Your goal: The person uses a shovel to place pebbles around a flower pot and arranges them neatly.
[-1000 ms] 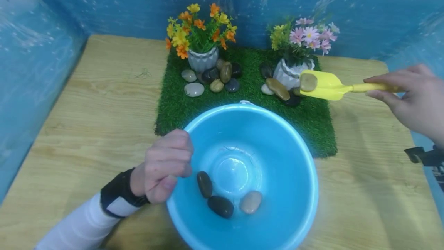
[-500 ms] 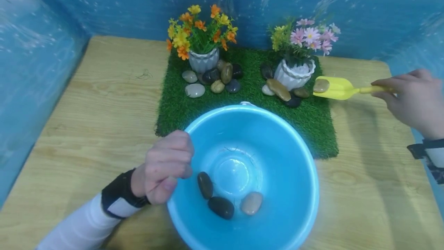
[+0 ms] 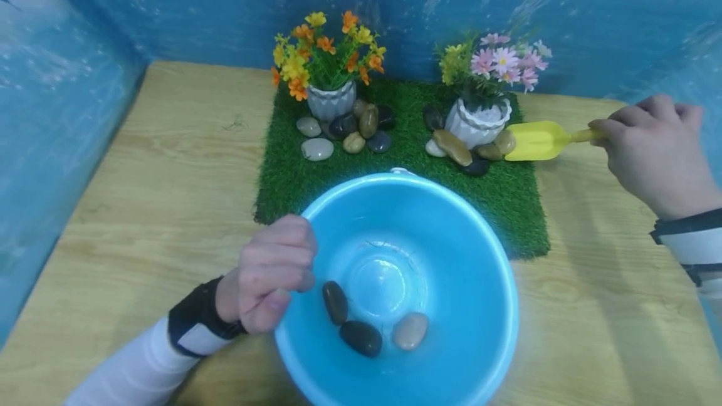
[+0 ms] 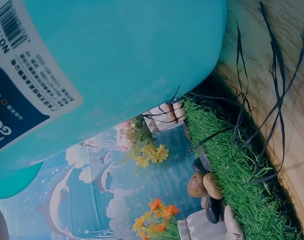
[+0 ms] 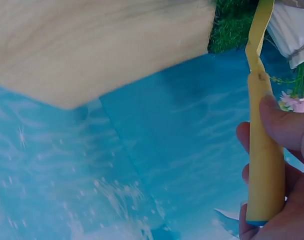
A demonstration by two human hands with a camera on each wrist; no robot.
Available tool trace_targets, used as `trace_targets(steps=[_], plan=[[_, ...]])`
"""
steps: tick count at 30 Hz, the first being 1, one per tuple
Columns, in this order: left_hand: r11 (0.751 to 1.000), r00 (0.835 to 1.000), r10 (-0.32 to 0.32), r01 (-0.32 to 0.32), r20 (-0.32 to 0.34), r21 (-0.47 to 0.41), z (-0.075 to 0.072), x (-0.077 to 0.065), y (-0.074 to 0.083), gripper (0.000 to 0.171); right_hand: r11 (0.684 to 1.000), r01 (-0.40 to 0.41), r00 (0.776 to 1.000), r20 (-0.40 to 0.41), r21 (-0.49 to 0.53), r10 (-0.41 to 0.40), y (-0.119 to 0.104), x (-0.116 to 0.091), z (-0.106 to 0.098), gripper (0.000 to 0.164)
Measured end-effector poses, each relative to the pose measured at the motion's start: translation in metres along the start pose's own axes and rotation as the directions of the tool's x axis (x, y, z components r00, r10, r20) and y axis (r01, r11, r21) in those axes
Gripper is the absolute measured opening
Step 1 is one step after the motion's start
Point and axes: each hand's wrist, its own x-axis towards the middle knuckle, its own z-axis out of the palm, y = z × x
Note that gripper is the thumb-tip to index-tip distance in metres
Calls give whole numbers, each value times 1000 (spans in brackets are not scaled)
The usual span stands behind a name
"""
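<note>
In the head view my right hand (image 3: 657, 149) grips the handle of a yellow toy shovel (image 3: 538, 141); the right wrist view shows fingers and thumb round the shovel handle (image 5: 265, 160). A tan pebble (image 3: 504, 141) lies at the tip of the scoop, against a brown pebble (image 3: 489, 151) beside the white pot (image 3: 479, 121) of pink flowers. My left hand (image 3: 277, 273) has its fingers curled over the left rim of a blue bucket (image 3: 504, 262). Inside the bucket lie two dark pebbles (image 3: 361, 338) and a pale one (image 3: 410, 331).
Behind the bucket a strip of artificial grass (image 3: 406, 102) carries both flower pots. Several pebbles (image 3: 353, 141) cluster before the left pot (image 3: 331, 102) with orange and yellow flowers. A blue sea-print backdrop (image 3: 209, 11) rises behind the wooden table (image 3: 186, 161).
My right hand has lowered the shovel beside the pink flowers' pot and tipped it; the tan pebble has slid from the scoop to its tip. My left hand stays at the bucket rim.
</note>
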Motion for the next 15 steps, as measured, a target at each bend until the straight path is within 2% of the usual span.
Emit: trace_targets(steps=[6,11,15], plan=[[1000,1000,6,-6,-13,0,1,-2,0,48,999,53,990,-129,-12,-54,4,-3,-15,25],[1000,1000,0,0,-6,2,1,-2,0,49,992,27,985,-175,123,-5,0,-3,-40,21],[1000,1000,6,-6,-8,5,0,-2,0,49,973,29,968,-248,229,30,-18,-1,-69,21]])
